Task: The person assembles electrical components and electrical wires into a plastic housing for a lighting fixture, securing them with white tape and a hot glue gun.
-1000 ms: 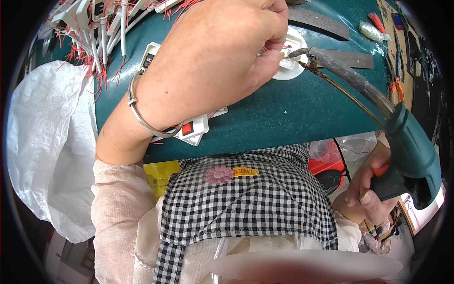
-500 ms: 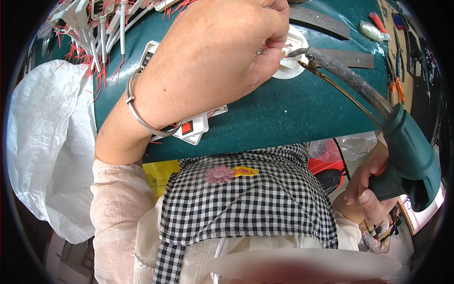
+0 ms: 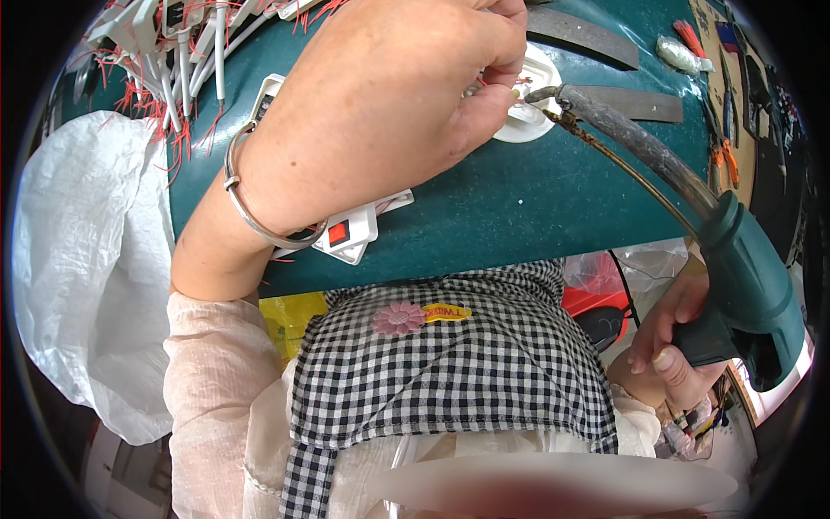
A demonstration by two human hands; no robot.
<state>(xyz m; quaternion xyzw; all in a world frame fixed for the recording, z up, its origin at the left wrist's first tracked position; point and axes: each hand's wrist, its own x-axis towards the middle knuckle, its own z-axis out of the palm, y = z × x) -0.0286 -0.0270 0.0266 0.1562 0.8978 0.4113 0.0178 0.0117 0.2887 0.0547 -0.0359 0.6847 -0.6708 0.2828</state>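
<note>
My left hand (image 3: 432, 86) reaches across the green tabletop, its thumb and fingertips pinched over a white oval plastic housing (image 3: 529, 130). A thin red wire (image 3: 482, 84) shows between those fingers; the fingertips partly hide it. My right hand (image 3: 679, 359) is wrapped round the handle of a green pistol-shaped soldering gun (image 3: 748, 268) at the right. The gun's long grey barrel slopes up to the left, with a thin brownish feed tube (image 3: 635, 177) beneath it. Its bent tip sits in or just over the housing, close to my left thumb.
White plastic parts with red wires (image 3: 177, 69) are heaped at the far left. A white piece with a red switch (image 3: 339, 232) lies under my left wrist. Dark flat bars (image 3: 588, 36) lie behind the housing. A red-bristled brush (image 3: 687, 39) and orange-handled pliers (image 3: 731, 164) are at right.
Almost nothing differs. My left hand and the housing have shifted very slightly left in the picture; the soldering gun's tip stays at the housing.
</note>
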